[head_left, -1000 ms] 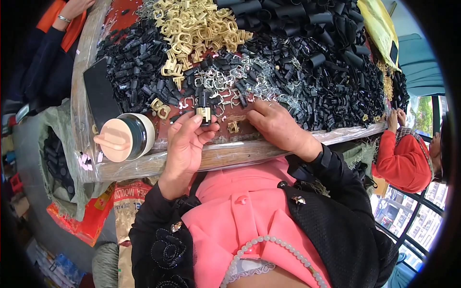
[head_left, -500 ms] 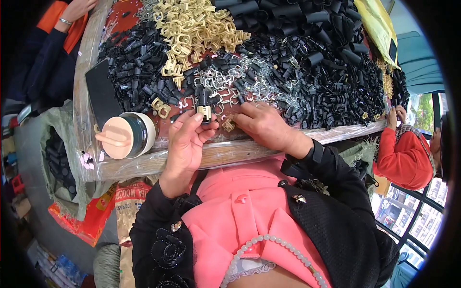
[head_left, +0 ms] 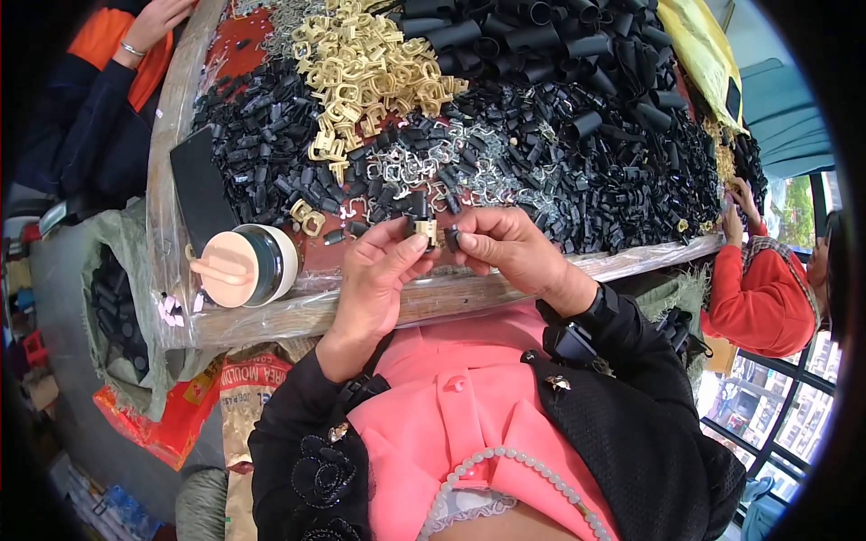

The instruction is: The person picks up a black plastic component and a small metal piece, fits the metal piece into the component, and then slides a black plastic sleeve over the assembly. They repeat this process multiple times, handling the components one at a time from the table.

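Cup (head_left: 239, 268) with peach lid stands at the near left corner of the table (head_left: 433, 296). Rightward, I note the left hand (head_left: 377, 270), thumb and fingers pinching a gold-and-black piece (head_left: 425, 233) by the near edge. Just beside it, I see the right hand (head_left: 510, 251), fingertips gripping a small black part (head_left: 452, 239). Loose black parts (head_left: 622, 203) lie heaped farther right.

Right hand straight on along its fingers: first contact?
Likely the small black-and-gold plastic-looking piece in the left hand, met by the small black part in the right hand; depth unclear.
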`<act>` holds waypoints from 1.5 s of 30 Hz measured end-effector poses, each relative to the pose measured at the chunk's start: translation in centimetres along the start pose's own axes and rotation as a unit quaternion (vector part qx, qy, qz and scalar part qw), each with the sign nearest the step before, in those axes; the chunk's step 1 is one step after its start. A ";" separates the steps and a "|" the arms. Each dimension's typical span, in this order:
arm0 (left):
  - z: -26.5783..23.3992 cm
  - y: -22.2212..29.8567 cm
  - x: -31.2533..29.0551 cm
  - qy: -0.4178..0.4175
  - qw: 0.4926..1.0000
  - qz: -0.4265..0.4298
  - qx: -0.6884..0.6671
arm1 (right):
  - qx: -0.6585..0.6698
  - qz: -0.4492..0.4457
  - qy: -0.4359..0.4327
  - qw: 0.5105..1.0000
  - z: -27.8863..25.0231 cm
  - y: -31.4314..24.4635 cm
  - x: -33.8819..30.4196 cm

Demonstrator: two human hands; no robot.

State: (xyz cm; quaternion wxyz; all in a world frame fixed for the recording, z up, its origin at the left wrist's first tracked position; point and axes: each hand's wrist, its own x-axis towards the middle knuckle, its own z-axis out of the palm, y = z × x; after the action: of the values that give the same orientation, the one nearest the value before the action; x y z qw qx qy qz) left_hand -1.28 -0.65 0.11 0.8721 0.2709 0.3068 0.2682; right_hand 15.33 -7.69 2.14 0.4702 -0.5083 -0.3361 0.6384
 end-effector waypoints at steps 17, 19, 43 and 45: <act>1.5 -0.4 -0.3 -0.112 0.990 -0.087 0.012 | -0.444 -0.386 0.163 0.792 0.8 0.1 -0.7; 1.7 -0.5 0.0 -0.129 0.987 -0.091 0.023 | -0.499 -0.424 0.153 0.740 0.3 0.0 -0.9; 1.2 -1.4 1.1 -0.080 0.994 -0.065 0.047 | -0.763 -0.088 0.215 0.604 -19.7 -4.9 0.4; 0.9 -1.3 0.9 -0.079 0.994 -0.065 0.041 | -0.735 -0.134 0.255 0.614 -18.7 -4.7 0.0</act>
State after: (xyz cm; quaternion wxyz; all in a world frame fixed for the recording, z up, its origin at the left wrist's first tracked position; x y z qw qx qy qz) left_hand 0.32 -1.27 -0.47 0.8974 0.3064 0.2645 0.1758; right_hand 34.58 -7.02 1.63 0.0861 -0.7752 -0.6240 -0.0481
